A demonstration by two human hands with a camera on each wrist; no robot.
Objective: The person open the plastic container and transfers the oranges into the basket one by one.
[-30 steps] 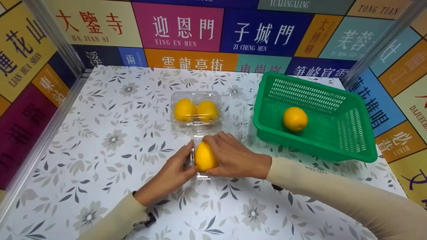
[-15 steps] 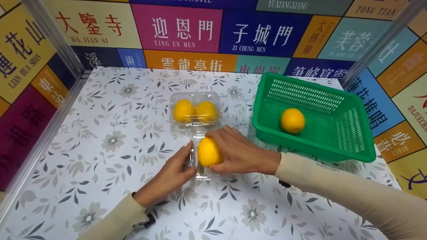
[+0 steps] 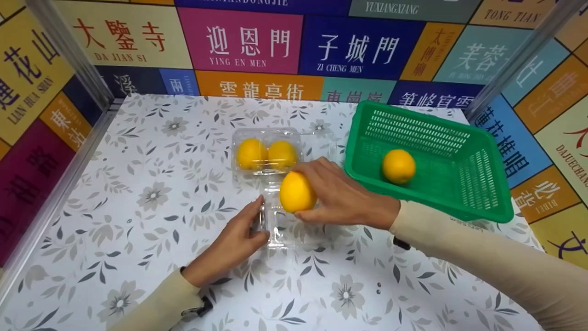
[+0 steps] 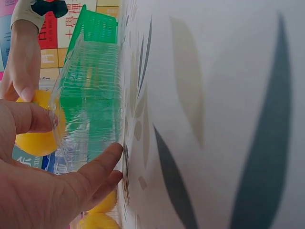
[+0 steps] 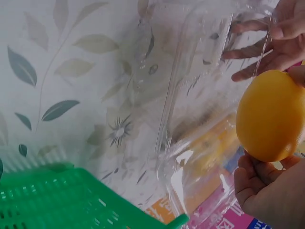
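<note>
In the head view my right hand [image 3: 337, 195] grips a yellow-orange orange [image 3: 297, 192], held above a clear plastic clamshell box [image 3: 287, 232]. The right wrist view shows the same orange [image 5: 270, 116] between the thumb and fingers. My left hand [image 3: 232, 243] lies along the left side of that box, fingers extended. In the left wrist view, fingertips of the left hand [image 4: 52, 171] touch the box wall [image 4: 90, 95]. A second clear box [image 3: 298, 138] behind it contains two oranges [image 3: 251, 154]. Another orange [image 3: 398, 166] sits in a green basket [image 3: 464, 202].
The basket stands on the right side of the table [image 3: 161, 239], which has a white leaf-and-flower cover. The second box lies directly behind the nearer one. Colourful panels with lettering [image 3: 239, 43] rise behind the table and along both sides.
My right hand has lifted the orange out of the nearer box and moved it up, away and slightly right. The left hand stays at the box's side.
</note>
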